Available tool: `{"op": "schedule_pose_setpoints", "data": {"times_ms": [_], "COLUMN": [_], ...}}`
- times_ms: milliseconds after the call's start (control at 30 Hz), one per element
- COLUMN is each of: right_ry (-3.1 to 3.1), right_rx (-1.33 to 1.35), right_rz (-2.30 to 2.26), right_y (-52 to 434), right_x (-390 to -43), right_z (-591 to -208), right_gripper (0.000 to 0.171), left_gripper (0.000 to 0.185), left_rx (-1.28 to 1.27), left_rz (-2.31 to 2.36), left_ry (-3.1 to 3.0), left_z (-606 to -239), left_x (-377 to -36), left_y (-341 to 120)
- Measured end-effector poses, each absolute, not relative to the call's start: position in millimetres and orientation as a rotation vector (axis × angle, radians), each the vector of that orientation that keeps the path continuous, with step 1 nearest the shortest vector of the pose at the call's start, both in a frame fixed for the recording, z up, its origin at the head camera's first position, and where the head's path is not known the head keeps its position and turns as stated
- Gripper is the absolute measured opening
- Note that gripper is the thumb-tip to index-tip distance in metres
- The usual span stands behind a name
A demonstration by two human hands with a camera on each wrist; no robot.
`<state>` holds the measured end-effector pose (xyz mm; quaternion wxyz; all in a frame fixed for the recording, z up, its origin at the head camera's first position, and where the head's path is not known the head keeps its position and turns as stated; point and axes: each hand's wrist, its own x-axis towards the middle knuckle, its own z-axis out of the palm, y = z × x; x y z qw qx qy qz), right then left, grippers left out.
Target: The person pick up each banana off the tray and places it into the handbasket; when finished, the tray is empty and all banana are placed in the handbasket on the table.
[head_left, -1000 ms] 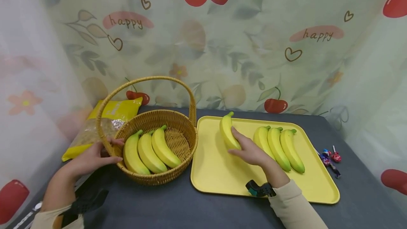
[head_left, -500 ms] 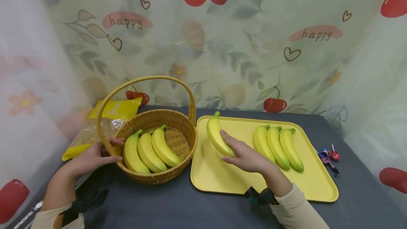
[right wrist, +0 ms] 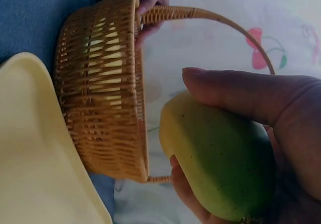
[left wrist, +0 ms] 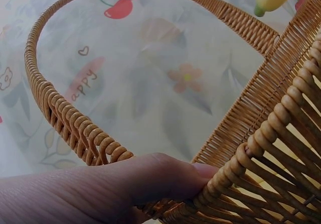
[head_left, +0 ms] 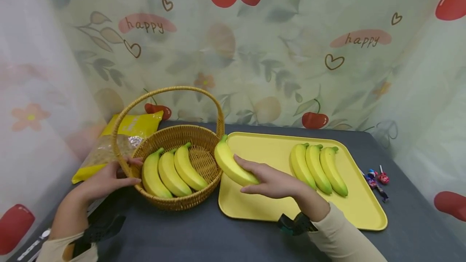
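My right hand [head_left: 274,179] grips a yellow banana [head_left: 233,164] over the left end of the yellow tray [head_left: 255,205]; its stem tip overlaps the basket's right rim in the head view. In the right wrist view, thumb and fingers curl round the banana [right wrist: 215,148], its near end greenish. With thumb and fingers, my left hand [head_left: 103,183] holds the rim of the wicker basket [head_left: 174,204] at the left foot of its tall handle. The left wrist view shows the left thumb [left wrist: 155,176] against the woven rim. Three bananas [head_left: 183,172] lie side by side inside the basket.
Three more bananas [head_left: 320,169] lie in a row on the tray's right half. A yellow bag with a see-through part [head_left: 127,132] lies behind the basket at left. Wrapped lollipops [head_left: 382,179] sit right of the tray on the dark table [head_left: 182,233]. A printed curtain [head_left: 233,72] hangs behind.
My right hand has carried the banana leftward across the tray to the basket's right rim, tilting it more. My left hand stays on the basket; the other bananas have not moved.
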<state>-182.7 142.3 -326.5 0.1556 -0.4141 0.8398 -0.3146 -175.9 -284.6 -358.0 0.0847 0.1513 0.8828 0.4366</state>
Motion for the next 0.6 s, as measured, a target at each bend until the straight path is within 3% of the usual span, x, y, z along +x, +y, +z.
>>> {"op": "schedule_pose_setpoints", "data": {"times_ms": [600], "right_ry": [2.300], "right_rx": [-1.297], "right_rz": [-0.641], "right_y": [50.5], "right_x": [-212.9], "right_z": [-311.2], "right_gripper": [0.075], "left_gripper": [0.050], "left_rx": [0.449], "left_rz": [1.261], "left_ry": [2.689], "left_z": [-358.5], "left_x": [-174.7], "left_y": [-284.7]}}
